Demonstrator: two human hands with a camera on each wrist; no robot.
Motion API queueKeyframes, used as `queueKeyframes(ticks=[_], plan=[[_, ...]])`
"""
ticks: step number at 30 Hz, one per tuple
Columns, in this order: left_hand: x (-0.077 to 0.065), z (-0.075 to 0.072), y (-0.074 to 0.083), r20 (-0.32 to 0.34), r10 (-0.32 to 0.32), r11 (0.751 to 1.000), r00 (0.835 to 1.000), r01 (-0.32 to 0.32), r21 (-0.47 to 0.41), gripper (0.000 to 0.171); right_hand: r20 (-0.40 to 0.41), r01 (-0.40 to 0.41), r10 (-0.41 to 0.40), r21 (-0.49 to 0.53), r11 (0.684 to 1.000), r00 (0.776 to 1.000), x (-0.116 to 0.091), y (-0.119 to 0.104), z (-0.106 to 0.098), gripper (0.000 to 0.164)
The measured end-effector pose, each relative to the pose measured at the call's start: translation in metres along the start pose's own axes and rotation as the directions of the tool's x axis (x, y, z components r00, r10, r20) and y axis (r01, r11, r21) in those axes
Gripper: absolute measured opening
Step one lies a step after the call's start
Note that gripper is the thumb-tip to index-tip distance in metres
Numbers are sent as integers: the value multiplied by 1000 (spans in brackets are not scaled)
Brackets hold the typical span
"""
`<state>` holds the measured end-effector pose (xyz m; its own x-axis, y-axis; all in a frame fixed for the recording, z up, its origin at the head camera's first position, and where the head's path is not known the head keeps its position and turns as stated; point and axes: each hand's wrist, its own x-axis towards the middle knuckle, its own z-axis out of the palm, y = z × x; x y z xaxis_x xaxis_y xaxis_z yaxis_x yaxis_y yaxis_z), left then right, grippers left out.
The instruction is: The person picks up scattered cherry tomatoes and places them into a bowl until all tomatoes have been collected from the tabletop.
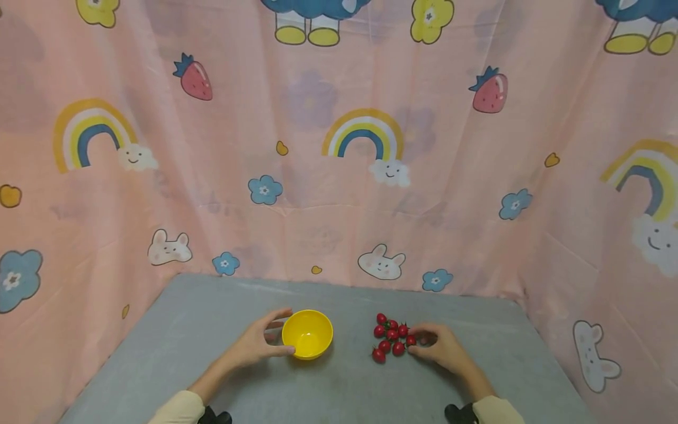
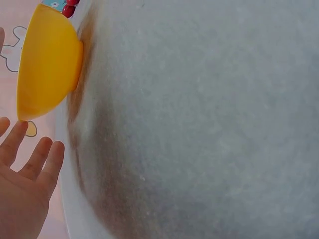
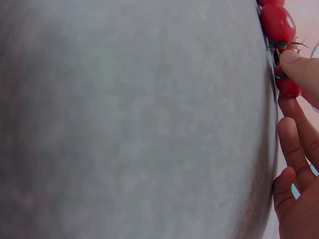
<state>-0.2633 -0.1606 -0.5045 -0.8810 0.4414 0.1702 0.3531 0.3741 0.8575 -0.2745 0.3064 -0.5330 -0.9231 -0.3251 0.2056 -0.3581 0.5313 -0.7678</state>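
Toward the tabletop's (image 1: pixel 222 306) left edge, the left hand (image 1: pixel 256 341), fingers apart, could by careless touch push the yellow bowl (image 1: pixel 308 333) askew — and rightwards, the right hand (image 1: pixel 443 348), pinching one tomato (image 1: pixel 411 341), could brush neighbouring tomatoes (image 1: pixel 392 335) into rolling.

Nothing readable showing anywhere tbh, not spotting text, labels, brands, numbers or signs on far curtain (image 1: pixel 233 138), near table (image 1: pixel 349 388) or yellow bowl (image 1: pixel 307 335).
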Motion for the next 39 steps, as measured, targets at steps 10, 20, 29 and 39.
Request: queueKeyframes(ticks=[10, 20, 29, 39], plan=[[1, 3, -7, -11, -44, 999, 999, 44, -6, 81, -72, -41, 45, 54, 998, 996, -2, -2, 0, 33], [-1, 4, -12, -13, -40, 999, 999, 41, 11, 81, -158, -95, 110, 100, 990, 981, 1, -15, 8, 38], [3, 7, -10, -4, -55, 998, 998, 55, 42, 81, -195, 3, 28, 156, 988, 980, 13, -25, 19, 36], [3, 8, -3, 7, -72, 996, 997, 72, 54, 82, -157, 22, 11, 202, 979, 988, 24, -61, 30, 34]])
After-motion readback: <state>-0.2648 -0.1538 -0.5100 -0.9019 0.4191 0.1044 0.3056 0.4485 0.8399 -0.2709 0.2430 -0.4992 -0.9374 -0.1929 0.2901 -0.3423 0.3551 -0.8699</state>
